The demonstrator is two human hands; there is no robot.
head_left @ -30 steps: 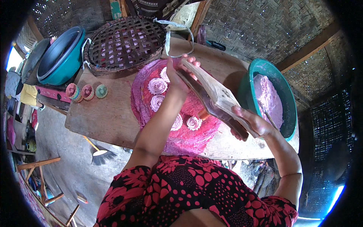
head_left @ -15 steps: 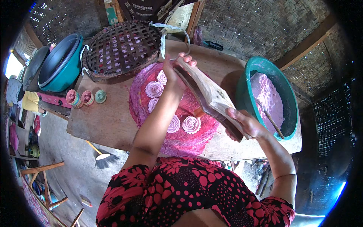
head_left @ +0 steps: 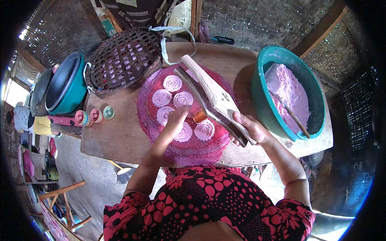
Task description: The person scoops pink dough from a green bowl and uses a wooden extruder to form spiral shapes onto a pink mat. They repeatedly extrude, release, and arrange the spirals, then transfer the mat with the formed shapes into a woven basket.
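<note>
My right hand (head_left: 253,130) is wrapped round the lower end of a two-armed wooden hand press (head_left: 215,98), which slants over the mat with its arms apart at the upper end. A short orange-brown cylinder (head_left: 200,116) sticks out from the press's left side. My left hand (head_left: 177,119) hovers beside that cylinder, low over the mat; its fingers are mostly hidden, and whether they touch anything cannot be made out. Beneath lies a round magenta woven mat (head_left: 193,152) bearing several pale pink ruffled dough swirls (head_left: 161,97). The press covers part of the mat.
A green basin (head_left: 263,64) of pink dough (head_left: 281,82) with a stick (head_left: 295,118) stands at the right. At back left are a dark lattice basket (head_left: 124,60) and a teal basin (head_left: 72,98). Three small coloured stacks (head_left: 95,115) sit on the wooden table (head_left: 116,138).
My left hand has let go of the press's upper end and come down toward me beside the cylinder. The right hand keeps its hold. More swirls now show.
</note>
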